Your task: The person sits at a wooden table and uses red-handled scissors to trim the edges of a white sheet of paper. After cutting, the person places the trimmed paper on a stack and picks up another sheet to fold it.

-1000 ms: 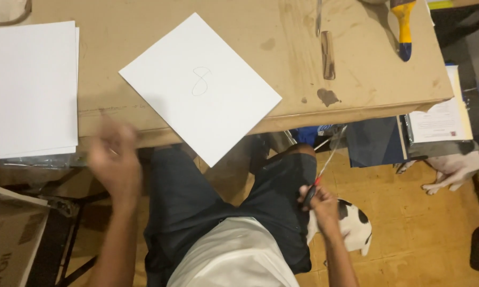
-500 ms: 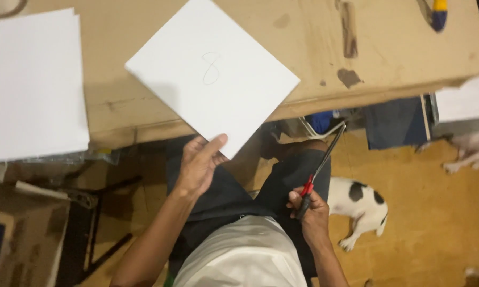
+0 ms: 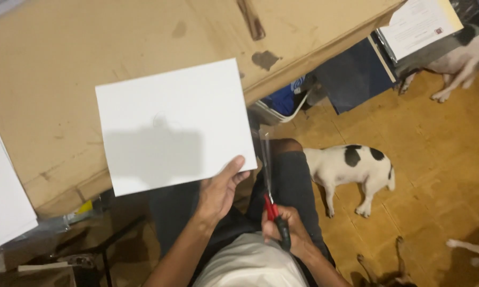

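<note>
The left hand (image 3: 218, 191) pinches the white sheet (image 3: 173, 125) at its lower right corner, thumb on top, holding it over the front edge of the brown desk (image 3: 64, 69). The sheet looks light yet fairly stiff, staying flat from that one corner grip. The right hand (image 3: 287, 236) is closed around red-handled scissors (image 3: 270, 186), blades pointing up beside the sheet's right edge.

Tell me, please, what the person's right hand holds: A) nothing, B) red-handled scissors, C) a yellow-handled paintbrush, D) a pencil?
B: the right hand grips the red-handled scissors, blades pointing up beside the white rectangular sheet of paper that the left hand holds by its lower corner.
</note>
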